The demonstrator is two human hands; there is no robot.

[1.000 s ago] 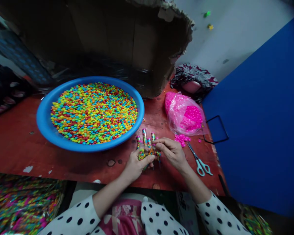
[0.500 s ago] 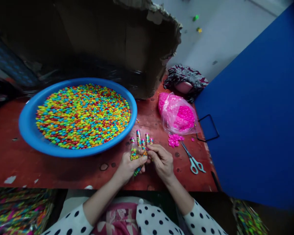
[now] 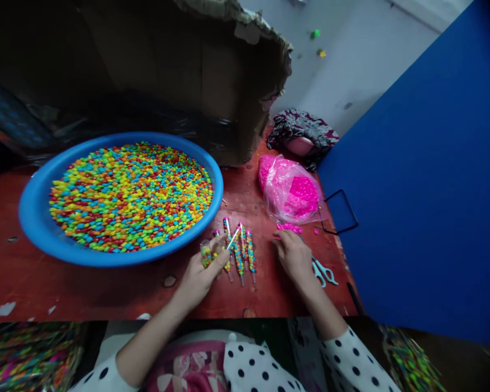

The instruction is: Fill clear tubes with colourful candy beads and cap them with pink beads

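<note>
My left hand (image 3: 200,275) is closed around a clear plastic tube (image 3: 206,255) partly filled with colored candies. A second clear tube (image 3: 233,238) slants up from beside its thumb. Just right of that hand, several filled candy tubes (image 3: 239,256) with pink ends lie side by side on the red table. My right hand (image 3: 294,258) is at the near edge of a small pile of pink caps (image 3: 289,227). Its fingers are bent and pinched together, with a bit of pink at the tips; the palm is hidden.
A wide blue basin (image 3: 126,260) full of candies takes up the left of the red table (image 3: 139,291). A clear bag of pink caps (image 3: 296,193) lies behind the pile. Scissors (image 3: 324,273) rest by my right wrist. Cardboard (image 3: 228,81) stands behind, a blue panel (image 3: 412,190) at right.
My right hand has moved from beside my left hand to the pink caps on the right. My left hand has shifted left, leaving filled tubes in view on the table.
</note>
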